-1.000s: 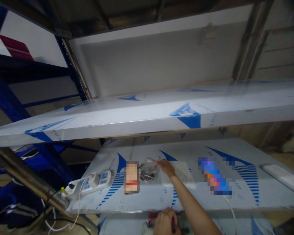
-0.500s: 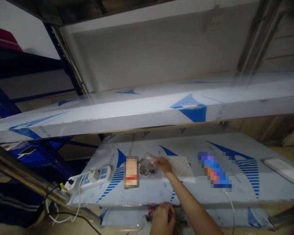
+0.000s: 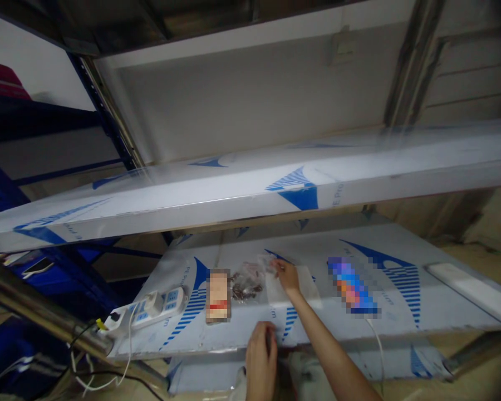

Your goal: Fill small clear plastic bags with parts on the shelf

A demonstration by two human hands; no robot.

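My right hand (image 3: 287,274) is over the left end of a flat whitish sheet (image 3: 304,289) on the lower shelf. Its fingers are bent together, and whatever they pinch is too small or see-through to make out. Just left of them lies a crumpled clear plastic bag (image 3: 248,281) with small dark brown pieces in it. My left hand (image 3: 262,353) is at the shelf's front edge, fingers curled and pointing up. Its palm side is hidden, so any thing within cannot be made out.
A blurred tan phone-like rectangle (image 3: 218,295) lies left of the bag. To the right are a phone (image 3: 353,287) on a white cable and a long white object (image 3: 471,289). A power strip (image 3: 150,309) with cables occupies the left end. An upper shelf (image 3: 217,203) spans overhead.
My right hand has drawn away from the plastic bag, to the right over the sheet. My left hand has risen from below the shelf edge to overlap it. The view has shifted slightly.
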